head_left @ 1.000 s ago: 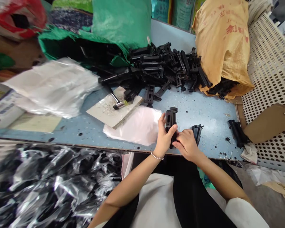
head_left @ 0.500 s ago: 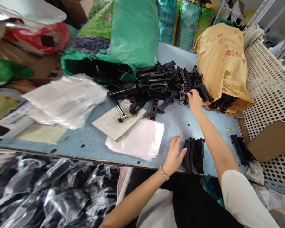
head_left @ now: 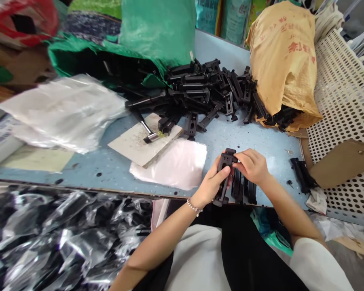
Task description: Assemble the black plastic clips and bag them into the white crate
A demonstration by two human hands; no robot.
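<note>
1. Head view, near edge of the blue worktop (head_left: 261, 141): left hand (head_left: 212, 184) wrapped around a long black plastic part (head_left: 222, 193), thumb across its front, fingers behind. Right hand (head_left: 251, 165) pinching the part's upper end between thumb and fingertips.

2. Part lifted clear of the worktop and slightly tilted, lower end at or just past the near edge, just beside a short row of like parts (head_left: 245, 189) lying flat there.

3. Risk, by judgement only: a drop off the near edge into the lap with any loosening of either grip, given the low end so far out. Also a possible nudge to the laid row from the right wrist, so close above it.

4. Pose: both forearms in from the near edge, meeting in front of the body. Left wrist (beaded bracelet (head_left: 194, 207) on it) angled up toward the part, right wrist arched over the row.

5. Farther back: loose pile of black parts (head_left: 206, 89) toward the far edge, between a green sack (head_left: 157, 28) and a yellow sack (head_left: 282, 60). White plastic sheet (head_left: 172, 161) and a board (head_left: 133, 145) with a brush (head_left: 147, 131) left of the hands. Perforated white basket (head_left: 342, 93) at the right edge.
</note>
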